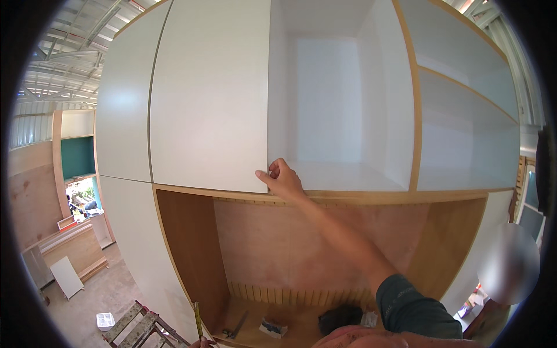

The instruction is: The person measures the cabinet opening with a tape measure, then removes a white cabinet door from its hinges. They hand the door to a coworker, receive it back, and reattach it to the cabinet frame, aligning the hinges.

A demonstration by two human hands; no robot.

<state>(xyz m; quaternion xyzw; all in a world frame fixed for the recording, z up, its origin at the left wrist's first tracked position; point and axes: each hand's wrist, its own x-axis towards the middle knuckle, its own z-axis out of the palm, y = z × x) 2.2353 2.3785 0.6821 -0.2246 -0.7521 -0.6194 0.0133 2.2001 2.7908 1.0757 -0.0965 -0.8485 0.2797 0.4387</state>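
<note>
A white cabinet door [212, 98] hangs in the upper row. My right hand [283, 181] holds its free edge near the lower corner, thumb on the front face and fingers curled around the edge. To the right of that door, an open white compartment [328, 104] shows its bare back panel. At the bottom edge, only the fingertips of my left hand [202, 343] show, closed at the foot of an upright yellow tape measure blade [198, 319]. The tape's case is hidden.
Below lies an open wooden niche [313, 243] with a try square [237, 327], a small packet [272, 329] and a dark cloth-like item [340, 319] on its floor. A worn stepladder [139, 325] stands lower left. Open shelves [467, 122] are at right.
</note>
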